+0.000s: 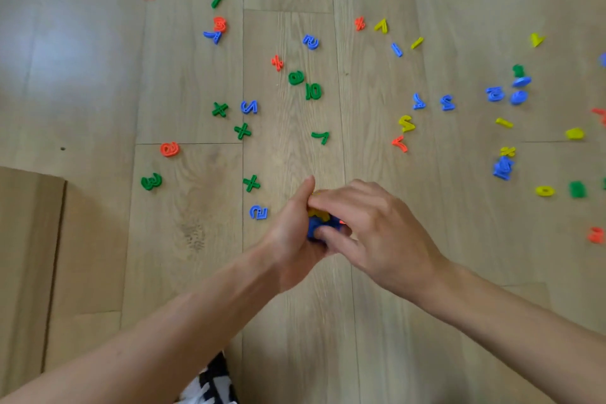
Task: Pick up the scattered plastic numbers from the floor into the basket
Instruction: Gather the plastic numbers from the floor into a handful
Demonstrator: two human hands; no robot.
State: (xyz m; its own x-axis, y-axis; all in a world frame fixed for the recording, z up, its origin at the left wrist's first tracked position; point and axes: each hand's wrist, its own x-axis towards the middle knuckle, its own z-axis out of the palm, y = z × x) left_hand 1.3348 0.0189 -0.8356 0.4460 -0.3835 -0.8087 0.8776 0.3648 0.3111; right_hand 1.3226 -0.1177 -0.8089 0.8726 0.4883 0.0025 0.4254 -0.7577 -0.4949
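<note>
My two hands meet low over the wooden floor (295,321), near the middle of the view. My left hand (290,236) is cupped with its thumb pointing up, its fingers curled round a small bunch of numbers (319,223): blue and yellow pieces, with a sliver of red at the right edge. My right hand (380,233) comes in from the right, its fingers bent over the top of the same bunch and its thumb against the blue pieces. It seems to pinch them, though blur hides the exact hold.

Many loose numbers and signs lie across the floor beyond my hands. A blue 2 (258,212) lies just left of my left hand, with a green cross (251,183) a little farther off. A green 7 (320,137) lies straight ahead. A green 3 (151,181) and a red 9 (170,149) lie well to the left. A yellow 2 (406,123) lies ahead to the right. A flat brown sheet (29,256) lies at the near left.
</note>
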